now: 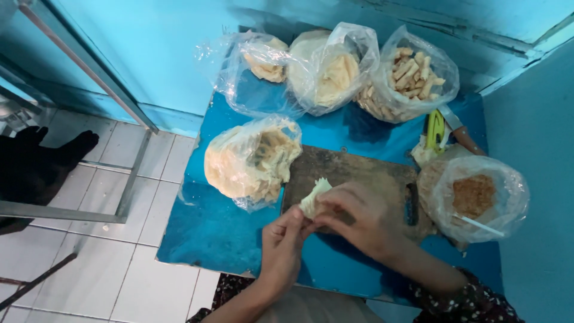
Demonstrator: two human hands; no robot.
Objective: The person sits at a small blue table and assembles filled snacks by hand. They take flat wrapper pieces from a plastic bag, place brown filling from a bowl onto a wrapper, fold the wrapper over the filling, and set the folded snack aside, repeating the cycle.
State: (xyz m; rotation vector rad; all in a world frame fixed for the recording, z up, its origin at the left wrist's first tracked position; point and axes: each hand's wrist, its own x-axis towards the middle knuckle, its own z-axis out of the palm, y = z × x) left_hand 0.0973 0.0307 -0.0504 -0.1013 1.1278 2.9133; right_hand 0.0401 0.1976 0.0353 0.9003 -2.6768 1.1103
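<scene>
While bent over the dark wooden cutting board point(359, 173), left hand point(281, 245) and right hand point(359, 218) meeting at its near left corner, fingers of both pinched shut on one pale folded wrapper point(314, 197) held just above the wood. Left of that, a plastic bag of pale wrappers point(251, 161), touching the board's edge. Right of the board, an open bag of brown crumbly filling point(475, 197) with a white spoon handle point(481, 226) in it. Beyond, a green-handled tool point(436, 128) (partly hidden). Farthest back on the blue table point(209, 233), three more bags; rightmost holding finished rolls point(409, 75).
</scene>
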